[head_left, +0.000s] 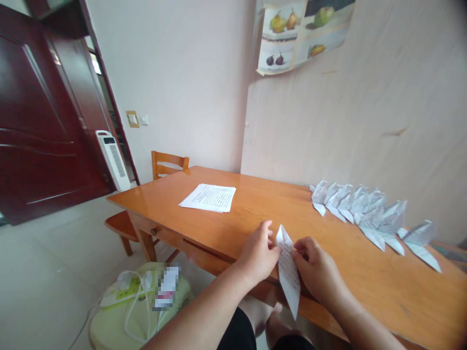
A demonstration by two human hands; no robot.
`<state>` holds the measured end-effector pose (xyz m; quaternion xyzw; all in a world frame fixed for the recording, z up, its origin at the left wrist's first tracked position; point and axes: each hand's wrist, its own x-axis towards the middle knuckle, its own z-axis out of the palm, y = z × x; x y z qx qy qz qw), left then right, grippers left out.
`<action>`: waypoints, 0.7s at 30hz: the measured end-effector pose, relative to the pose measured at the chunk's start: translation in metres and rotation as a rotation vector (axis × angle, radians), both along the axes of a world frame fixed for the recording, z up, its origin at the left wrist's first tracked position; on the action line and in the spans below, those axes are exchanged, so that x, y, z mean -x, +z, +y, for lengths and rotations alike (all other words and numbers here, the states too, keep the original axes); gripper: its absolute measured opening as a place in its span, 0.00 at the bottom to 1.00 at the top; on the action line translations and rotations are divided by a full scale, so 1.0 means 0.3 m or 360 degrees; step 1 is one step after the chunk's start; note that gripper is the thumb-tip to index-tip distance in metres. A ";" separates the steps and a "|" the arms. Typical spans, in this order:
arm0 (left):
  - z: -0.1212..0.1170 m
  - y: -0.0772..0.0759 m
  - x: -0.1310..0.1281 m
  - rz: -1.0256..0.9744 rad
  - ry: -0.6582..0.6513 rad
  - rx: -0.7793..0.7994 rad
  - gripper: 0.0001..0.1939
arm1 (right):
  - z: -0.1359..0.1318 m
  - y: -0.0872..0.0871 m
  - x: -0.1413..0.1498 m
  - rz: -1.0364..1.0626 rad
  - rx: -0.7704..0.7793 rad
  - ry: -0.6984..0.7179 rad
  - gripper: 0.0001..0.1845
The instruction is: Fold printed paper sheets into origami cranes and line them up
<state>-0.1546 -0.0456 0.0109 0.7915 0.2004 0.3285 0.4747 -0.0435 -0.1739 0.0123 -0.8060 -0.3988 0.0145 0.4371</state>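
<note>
Orange-brown wooden table [255, 199] | left: 1 stack of printed sheets [210, 197] | right: folded paper pieces [372, 221], lined up

Tally, clock centred on my hands, 12 straight ahead. Hands: 2, my left hand [258, 253] and my right hand [314, 273]. Between them: 1 folded paper [289, 274]. At 2 o'clock I count at least 6 folded pieces [379, 218]; overlapping, exact number unclear. At 10: 1 stack of sheets [208, 198], sheets not countable; also 1 chair back [170, 159]. At 12: 1 picture sheet [299, 41]. Between 8 and 9: 1 stool [105, 328], 1 power strip [126, 292]. Tables [262, 194]: 1.
</note>
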 end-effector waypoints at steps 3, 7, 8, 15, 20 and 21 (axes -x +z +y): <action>-0.002 0.030 0.025 0.0055 -0.0108 -0.0475 0.23 | 0.011 -0.005 -0.003 -0.0025 0.0010 0.0018 0.05; -0.005 0.059 0.051 0.0215 -0.0235 -0.0810 0.13 | 0.011 -0.016 -0.008 -0.0098 0.0113 0.0072 0.03; -0.006 0.062 0.053 0.0240 -0.0254 -0.0857 0.12 | 0.009 -0.017 -0.009 -0.0138 0.0157 0.0087 0.03; -0.008 0.064 0.055 0.0319 -0.0314 -0.0995 0.09 | -0.016 0.012 0.000 -0.0552 0.0345 0.0265 0.10; -0.012 0.071 0.074 0.0424 -0.0303 -0.1091 0.12 | -0.041 0.035 0.001 -0.0777 0.0376 0.0466 0.13; -0.012 0.075 0.080 0.0451 -0.0303 -0.1111 0.12 | -0.048 0.034 0.001 -0.0821 0.0385 0.0476 0.13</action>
